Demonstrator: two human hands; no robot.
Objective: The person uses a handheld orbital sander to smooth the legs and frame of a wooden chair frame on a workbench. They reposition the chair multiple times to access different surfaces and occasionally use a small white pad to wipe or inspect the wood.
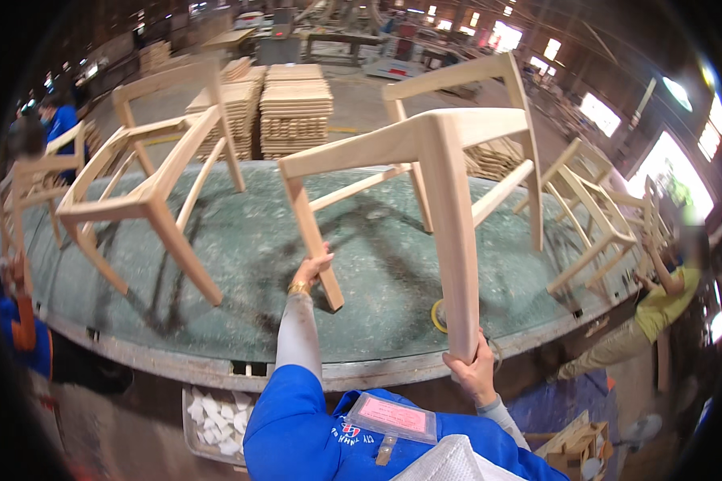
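A bare, pale wooden chair frame (449,172) stands over the green-topped table (377,329) in front of me, its backrest on the far side. My left hand (316,268) is closed round the lower part of its left front leg. My right hand (475,370) grips the bottom end of the right front leg, which reaches out past the table's near edge. The chair looks tilted, with that leg raised toward me. Beside the right leg a yellow ring (438,316), perhaps a roll of tape, lies on the table, partly hidden by the leg.
Another chair frame (154,202) stands left on the table, and more (592,210) stand right. Co-workers are at both ends, one in a yellow-green shirt (664,301). Stacked wooden boards (295,112) lie beyond. A bin of white pieces (217,417) sits below the near edge.
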